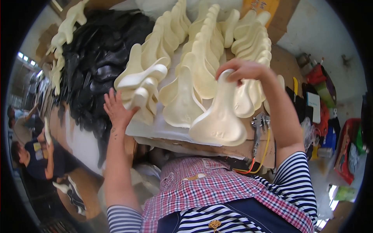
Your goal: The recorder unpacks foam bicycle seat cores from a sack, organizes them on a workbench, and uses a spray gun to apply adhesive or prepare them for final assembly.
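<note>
My right hand (241,73) grips a cream bicycle saddle pad (221,120) by its narrow nose, with the wide end hanging toward me at the table's front edge. Fingers spread, my left hand (119,112) is against or just beside a small pile of similar cream pads (142,93); whether it touches them I cannot tell. Between the hands another pad (180,99) leans at the front of a long overlapping row (206,50). More rows of nested pads (252,42) stretch away behind my right hand.
A large heap of black saddle shells (103,50) fills the left side. At the table's front right edge hangs a spray gun (259,128) with a yellow and an orange hose. Bags and boxes (320,105) crowd the right. Another person (37,155) works at far left holding a pale piece.
</note>
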`<act>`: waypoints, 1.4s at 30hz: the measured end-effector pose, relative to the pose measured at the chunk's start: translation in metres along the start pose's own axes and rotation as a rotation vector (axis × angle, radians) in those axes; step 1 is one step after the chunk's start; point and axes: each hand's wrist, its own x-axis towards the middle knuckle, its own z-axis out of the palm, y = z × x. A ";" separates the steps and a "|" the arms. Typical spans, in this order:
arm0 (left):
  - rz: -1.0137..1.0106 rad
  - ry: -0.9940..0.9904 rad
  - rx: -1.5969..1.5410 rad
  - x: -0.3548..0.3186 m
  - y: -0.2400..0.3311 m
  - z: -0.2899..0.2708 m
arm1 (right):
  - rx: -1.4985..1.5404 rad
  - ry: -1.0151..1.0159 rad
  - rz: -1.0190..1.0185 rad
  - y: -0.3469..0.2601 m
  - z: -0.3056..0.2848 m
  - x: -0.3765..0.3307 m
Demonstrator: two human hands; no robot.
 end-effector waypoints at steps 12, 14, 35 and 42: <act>-0.167 -0.376 -0.415 0.014 -0.015 0.031 | -0.236 1.021 0.675 0.216 0.167 -0.085; -0.269 -0.365 -0.545 -0.006 -0.047 0.066 | -0.412 1.020 0.619 0.257 0.202 -0.088; -0.083 -0.437 -0.867 -0.071 -0.054 0.073 | 0.620 1.269 -0.215 -0.010 0.279 -0.188; 0.103 -0.379 -0.900 -0.017 -0.046 0.038 | 0.682 0.690 -0.167 -0.087 0.322 -0.133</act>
